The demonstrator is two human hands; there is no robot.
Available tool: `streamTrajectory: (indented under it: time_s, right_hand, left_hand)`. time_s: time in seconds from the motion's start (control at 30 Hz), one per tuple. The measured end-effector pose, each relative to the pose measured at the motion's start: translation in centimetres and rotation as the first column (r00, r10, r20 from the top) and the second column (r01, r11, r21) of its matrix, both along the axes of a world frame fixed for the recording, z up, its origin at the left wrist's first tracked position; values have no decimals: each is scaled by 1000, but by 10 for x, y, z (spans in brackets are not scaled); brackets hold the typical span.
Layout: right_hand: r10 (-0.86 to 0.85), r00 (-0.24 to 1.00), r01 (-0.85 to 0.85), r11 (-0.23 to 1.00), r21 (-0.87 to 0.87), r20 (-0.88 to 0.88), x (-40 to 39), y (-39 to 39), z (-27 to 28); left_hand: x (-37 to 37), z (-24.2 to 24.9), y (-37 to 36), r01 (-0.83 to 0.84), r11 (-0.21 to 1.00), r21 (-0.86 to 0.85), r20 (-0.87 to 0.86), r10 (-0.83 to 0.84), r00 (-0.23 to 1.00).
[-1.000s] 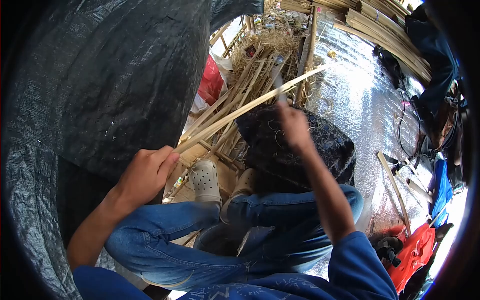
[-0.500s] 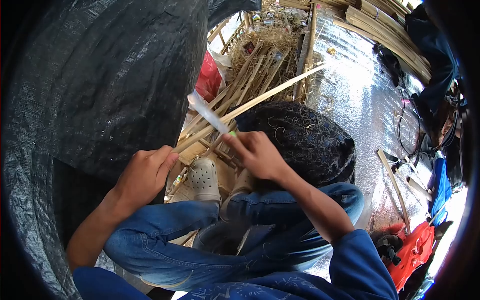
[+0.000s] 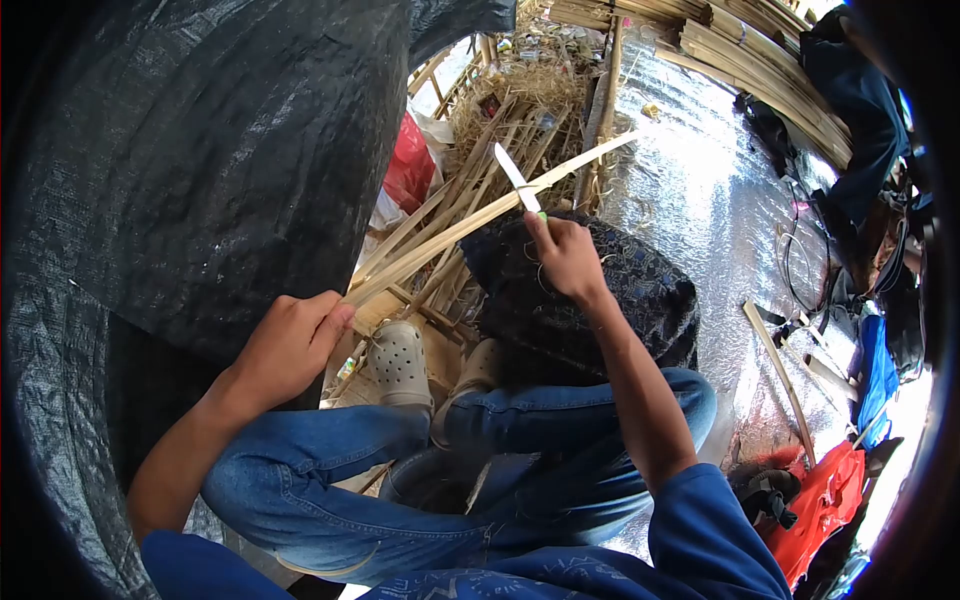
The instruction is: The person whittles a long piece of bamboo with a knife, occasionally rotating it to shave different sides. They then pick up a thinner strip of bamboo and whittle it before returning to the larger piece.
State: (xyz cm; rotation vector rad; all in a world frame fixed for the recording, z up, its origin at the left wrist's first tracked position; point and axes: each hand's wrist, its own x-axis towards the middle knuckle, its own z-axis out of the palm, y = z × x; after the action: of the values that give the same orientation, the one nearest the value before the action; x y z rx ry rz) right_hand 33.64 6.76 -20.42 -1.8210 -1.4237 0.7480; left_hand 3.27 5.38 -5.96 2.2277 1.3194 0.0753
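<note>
Bamboo strip (image 3: 432,248), pale and long, slants across the space in front of our knees, its near end in our left hand (image 3: 292,345) and its far end reaching up and away to the right, over the edge of the silver sheet (image 3: 680,205). Our left hand is closed around that near end, thumb along the upper side and fingers curled tight. Our right hand (image 3: 570,260) is wrapped firmly around the handle of a knife (image 3: 509,167), whose bright blade crosses the strip beyond its middle and points up to the left; we cannot tell how deep the edge sits.

Below the strip and our right hand, a dark patterned cloth (image 3: 610,300) lies bunched, with thin curled shavings on it. Just beside it are our pale clogs (image 3: 398,362), and our legs in blue jeans (image 3: 320,490) are bent close to us. More loose strips (image 3: 432,205) lie heaped beyond, with a red bag (image 3: 408,165) to their left. Black tarp (image 3: 210,200) fills the left side, near our left hand.
</note>
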Motion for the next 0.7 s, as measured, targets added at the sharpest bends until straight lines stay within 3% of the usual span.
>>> streamTrajectory:
  time_s: [0.03,0.07,0.1,0.17,0.23,0.3,0.37,0.4,0.43,0.5,0.6,0.67,0.7]
  right_hand:
    - [0,1000,0,999,36,-8,-5,-1,2]
    - [37,988,-30,998,48,-153,-16,-7,4]
    - [130,989,-125,990,71,-70,-28,-14,9]
    - [301,944,-283,949,137,-136,-65,-31,4]
    - [412,911,-408,909,87,-31,-80,-44,34]
    - [85,984,-69,992,107,-157,-52,-24,-7]
    - [-304,928,278,950,-143,-216,28,8,-23]
    - [-454,882,406,869,-282,-129,71,16,-38]
    - [-488,873,476,856,-202,-14,111,26,-81]
    - [-475,875,455,872,-180,-92,85,25,-48]
    - [-155,936,162,987,-3,-315,-22,13,-1]
    - [195,952,-211,977,-44,-236,-82,-15,24]
    - [350,894,-343,936,76,-278,-108,-32,24]
  left_hand:
    - [3,2,0,6,1000,3,5,-6,1000]
    - [6,6,-2,-15,1000,-24,4,15,1000]
    - [8,8,-4,-35,998,-52,-1,35,999]
    - [11,9,-4,-49,997,-65,-11,49,999]
    - [12,11,-3,-56,996,-69,-27,55,998]
    - [9,10,-7,-53,998,-38,-61,51,997]
    - [3,9,-12,-43,999,-22,-18,43,999]
    - [2,8,-12,-38,999,-1,31,38,999]
    - [1,10,-12,-27,1000,6,35,26,999]
    - [2,15,-9,-54,997,-62,-66,50,997]
    - [6,10,-2,-74,990,-120,-69,66,995]
    - [2,7,1,-87,987,-138,-78,76,994]
    - [1,5,1,-112,981,-156,-88,99,991]
